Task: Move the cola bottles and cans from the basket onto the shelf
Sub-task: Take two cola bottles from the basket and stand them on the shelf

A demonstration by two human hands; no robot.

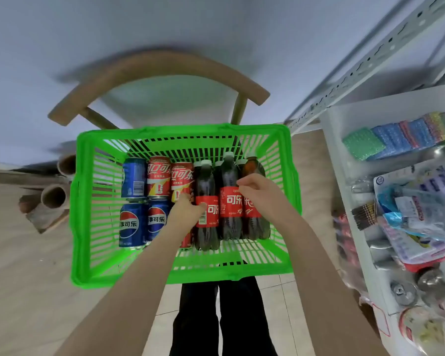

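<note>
Now I'm picking: my left hand (184,209) grips the left bottle (206,201), my right hand (257,188) closes on the right bottle (253,201) in the basket (88,227); next, lift both toward the shelf (344,150) on the right.

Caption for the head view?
Both hands reach into a green basket of cola bottles and cans.

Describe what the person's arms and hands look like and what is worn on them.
Both forearms are bare all the way to the bottom edge of the picture: no sleeves, gloves, watch, rings or bracelets show on the left hand or the right hand. Below the arms, dark trousers are visible.
</note>
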